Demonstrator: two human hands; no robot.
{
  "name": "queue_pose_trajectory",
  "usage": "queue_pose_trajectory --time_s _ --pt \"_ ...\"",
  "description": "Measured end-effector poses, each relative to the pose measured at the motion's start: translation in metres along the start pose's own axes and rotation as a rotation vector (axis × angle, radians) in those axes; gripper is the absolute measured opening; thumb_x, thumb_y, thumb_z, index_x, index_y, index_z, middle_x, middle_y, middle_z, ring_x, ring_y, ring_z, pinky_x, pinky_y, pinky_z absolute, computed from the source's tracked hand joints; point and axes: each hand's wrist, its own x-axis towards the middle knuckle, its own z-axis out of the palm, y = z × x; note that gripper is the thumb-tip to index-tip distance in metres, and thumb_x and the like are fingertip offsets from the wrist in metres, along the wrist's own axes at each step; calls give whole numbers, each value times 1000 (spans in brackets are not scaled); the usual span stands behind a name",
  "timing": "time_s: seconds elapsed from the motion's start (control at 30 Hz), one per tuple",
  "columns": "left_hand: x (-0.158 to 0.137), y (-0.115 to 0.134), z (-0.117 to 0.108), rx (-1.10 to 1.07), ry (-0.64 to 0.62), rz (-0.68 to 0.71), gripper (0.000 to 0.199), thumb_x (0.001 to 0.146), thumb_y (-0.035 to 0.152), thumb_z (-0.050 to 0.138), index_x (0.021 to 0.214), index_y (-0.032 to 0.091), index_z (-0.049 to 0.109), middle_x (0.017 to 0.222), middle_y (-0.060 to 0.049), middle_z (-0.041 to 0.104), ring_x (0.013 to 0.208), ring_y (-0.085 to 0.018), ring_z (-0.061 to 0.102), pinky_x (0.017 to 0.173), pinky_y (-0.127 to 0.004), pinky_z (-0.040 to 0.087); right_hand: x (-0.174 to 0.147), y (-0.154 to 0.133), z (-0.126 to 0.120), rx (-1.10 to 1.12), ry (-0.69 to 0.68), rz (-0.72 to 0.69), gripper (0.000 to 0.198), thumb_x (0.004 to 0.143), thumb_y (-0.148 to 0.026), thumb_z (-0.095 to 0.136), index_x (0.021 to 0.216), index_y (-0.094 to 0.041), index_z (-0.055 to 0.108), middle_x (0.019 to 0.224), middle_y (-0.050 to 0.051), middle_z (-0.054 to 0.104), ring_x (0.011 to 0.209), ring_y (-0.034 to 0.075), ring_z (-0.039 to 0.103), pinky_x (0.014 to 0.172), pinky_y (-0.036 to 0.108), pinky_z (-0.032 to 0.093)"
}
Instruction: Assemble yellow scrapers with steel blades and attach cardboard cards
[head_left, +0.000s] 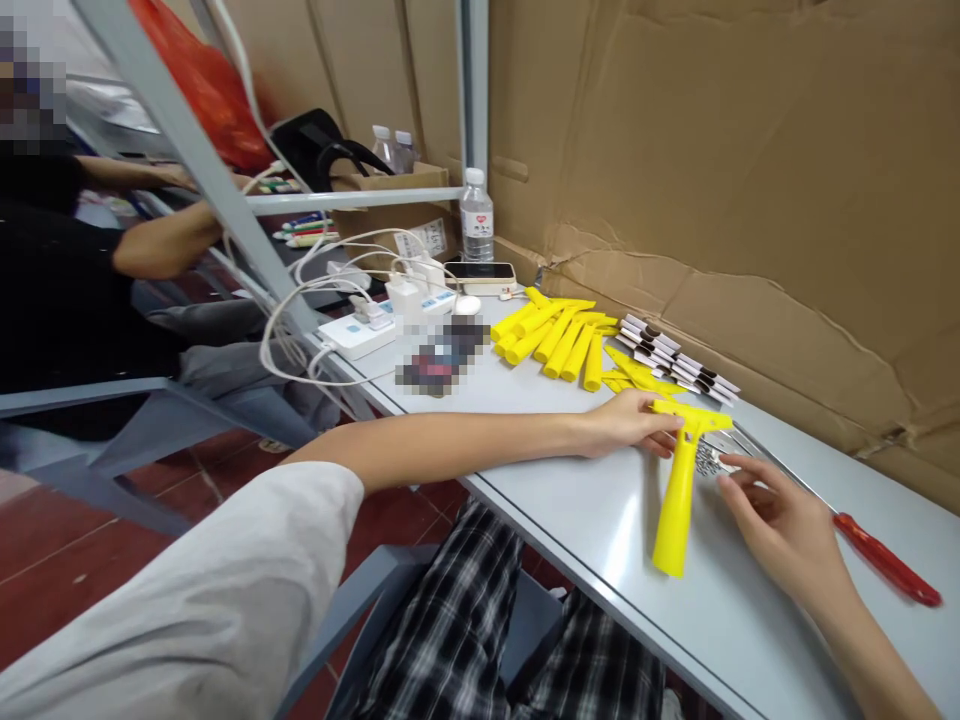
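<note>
My left hand [626, 425] is closed on one end of the crosspiece of a yellow T-shaped plastic handle [675, 510]. The handle's wide round end points toward the table's front edge. To its right is my right hand [784, 510], thumb and index finger a little apart, the other fingers curled. Those fingertips are beside a small pile of screws [707, 461], partly hidden behind the yellow handle. A long screwdriver with a red grip [885, 560] lies beyond my right hand. More yellow handles [559, 335] lie grouped farther back on the table.
White and black strips [675, 360] lie near the cardboard wall [720, 150]. A power strip [360, 335] with tangled white cables, a phone [480, 275] and a water bottle [477, 220] stand at the back left. Another person's arm [169, 240] is beyond the metal frame.
</note>
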Motion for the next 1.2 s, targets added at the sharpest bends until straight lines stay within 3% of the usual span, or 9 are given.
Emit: queue_pose_trajectory --time_s 0.1,0.17,0.43,0.67,0.83,0.97,1.2 --pt "-2 3 4 -19 121 -10 4 97 11 62 100 12 64 95 -10 77 75 -14 75 72 -28 60 8 10 -15 -221 145 -56 46 93 -60 58 111 -21 76 85 5 67 66 10 57 68 27 47" --pt "-4 4 5 -35 123 -9 6 99 15 60 105 15 59 98 -11 77 75 -16 76 73 -31 61 13 17 -24 -299 171 -75 43 94 -56 56 107 -21 77 85 5 67 67 11 57 71 28 46" --pt "-9 8 8 4 67 -28 8 102 17 56 107 17 50 94 -10 75 74 -19 76 77 -37 60 22 43 -29 -401 21 -86 38 95 -52 56 112 -25 77 99 5 69 71 11 55 74 29 42" --pt "-7 4 7 38 73 -6 4 104 18 55 105 16 51 95 -9 75 73 -17 75 82 -40 61 12 27 -7 -472 -10 -198 50 100 -60 52 138 -33 69 107 7 67 78 14 59 76 30 46" --pt "-8 5 8 51 81 -5 5 103 17 56 104 17 52 95 -9 74 72 -17 75 81 -40 60 10 24 -3 -491 -52 -228 46 101 -55 50 133 -33 74 116 9 65 82 15 61 79 33 51" --pt "-8 6 8 43 97 -14 6 103 17 57 104 17 51 97 -9 74 74 -17 75 82 -41 60 11 24 -5 -444 -63 -212 43 102 -50 48 130 -31 75 115 8 66 78 14 60 86 36 54" --pt "-7 5 7 45 78 -8 7 103 18 58 105 16 52 96 -10 74 73 -17 75 81 -41 60 14 23 -5 -419 -45 -197 46 101 -51 49 133 -27 73 105 9 66 78 15 59 80 35 52"
